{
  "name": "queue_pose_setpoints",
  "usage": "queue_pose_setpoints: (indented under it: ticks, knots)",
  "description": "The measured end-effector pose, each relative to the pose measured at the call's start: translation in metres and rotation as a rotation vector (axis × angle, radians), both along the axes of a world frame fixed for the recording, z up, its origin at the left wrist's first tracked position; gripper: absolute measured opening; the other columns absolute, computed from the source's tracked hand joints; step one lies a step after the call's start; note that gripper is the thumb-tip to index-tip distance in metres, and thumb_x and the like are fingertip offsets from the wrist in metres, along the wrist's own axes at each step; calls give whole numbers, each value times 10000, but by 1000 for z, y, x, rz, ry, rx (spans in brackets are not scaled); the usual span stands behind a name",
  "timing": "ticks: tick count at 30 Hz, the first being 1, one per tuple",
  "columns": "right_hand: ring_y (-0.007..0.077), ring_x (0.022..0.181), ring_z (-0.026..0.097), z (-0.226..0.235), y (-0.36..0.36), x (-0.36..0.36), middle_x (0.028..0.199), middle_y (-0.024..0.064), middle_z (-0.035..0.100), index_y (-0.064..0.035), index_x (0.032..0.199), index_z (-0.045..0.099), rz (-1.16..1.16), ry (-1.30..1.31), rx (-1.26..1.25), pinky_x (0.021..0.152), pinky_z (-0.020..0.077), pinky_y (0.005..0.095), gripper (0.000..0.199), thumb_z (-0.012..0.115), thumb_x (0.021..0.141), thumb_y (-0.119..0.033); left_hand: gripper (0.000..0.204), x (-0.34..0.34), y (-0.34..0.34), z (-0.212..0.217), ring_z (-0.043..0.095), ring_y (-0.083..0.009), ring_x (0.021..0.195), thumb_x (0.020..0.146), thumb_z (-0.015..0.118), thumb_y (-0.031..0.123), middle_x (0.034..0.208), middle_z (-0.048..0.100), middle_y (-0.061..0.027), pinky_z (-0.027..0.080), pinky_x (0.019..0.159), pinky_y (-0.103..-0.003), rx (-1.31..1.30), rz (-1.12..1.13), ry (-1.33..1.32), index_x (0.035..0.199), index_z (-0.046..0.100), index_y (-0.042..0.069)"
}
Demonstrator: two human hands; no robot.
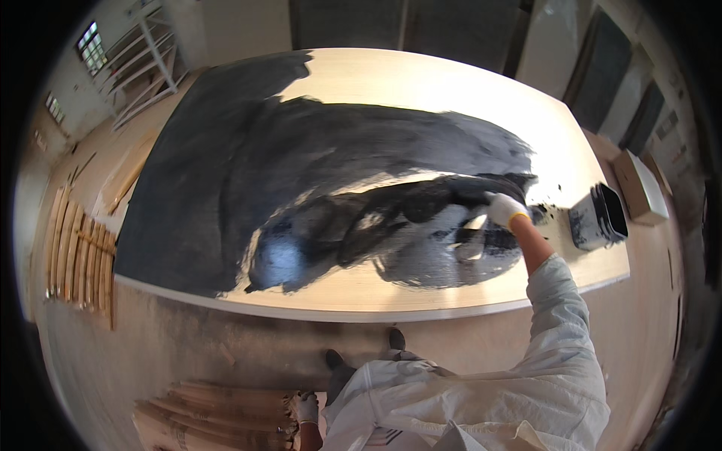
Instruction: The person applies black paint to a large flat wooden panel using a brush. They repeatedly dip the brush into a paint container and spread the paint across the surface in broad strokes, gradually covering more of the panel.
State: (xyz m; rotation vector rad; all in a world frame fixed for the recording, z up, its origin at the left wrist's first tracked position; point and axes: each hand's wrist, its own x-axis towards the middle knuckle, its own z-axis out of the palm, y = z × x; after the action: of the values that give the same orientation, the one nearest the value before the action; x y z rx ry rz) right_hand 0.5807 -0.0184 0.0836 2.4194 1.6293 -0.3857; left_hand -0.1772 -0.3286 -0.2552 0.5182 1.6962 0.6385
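Observation:
A large pale board [353, 297] lies flat in front of me, its left part and middle smeared with dark grey-black coating [188, 188]. My right hand [505, 209], in a white glove with a yellow cuff, reaches to the board's right part. Its fingers are closed against wet black streaks; what they hold blends into the black and I cannot make it out. My left hand [307, 410], also gloved and with darkened fingertips, hangs low by my side, away from the board. Its finger pose is too small to read.
An open bucket [598, 218] smeared with black stands on the board's right end, with black spatters beside it. Beyond is a white box [639, 188]. Wooden slats [79, 252] lie left, flattened brown cardboard [210, 413] below. A white metal frame [147, 64] stands far left.

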Motion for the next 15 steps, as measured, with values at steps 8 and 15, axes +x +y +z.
queue_pose_setpoints:
  ticks: [8, 15]
  knots:
    - [389, 1321, 683, 4, 83, -188, 1420, 230, 704, -150, 1569, 579, 65, 121, 51, 1093, 552, 480, 588, 533, 988, -225, 254, -28, -32, -8, 665, -184, 716, 978, 642, 131, 820, 710, -84, 537, 655, -336, -110, -450, 516, 1142, 776, -10]
    - [399, 1253, 718, 2, 54, -140, 1335, 236, 742, -165, 1578, 561, 46, 33, 61, 1073, 555, 476, 590, 601, 995, -247, 197, -54, 10, -28, 702, -232, 759, 988, 617, 133, 868, 743, -104, 553, 677, -370, 72, -255, 164, 1018, 786, 36]
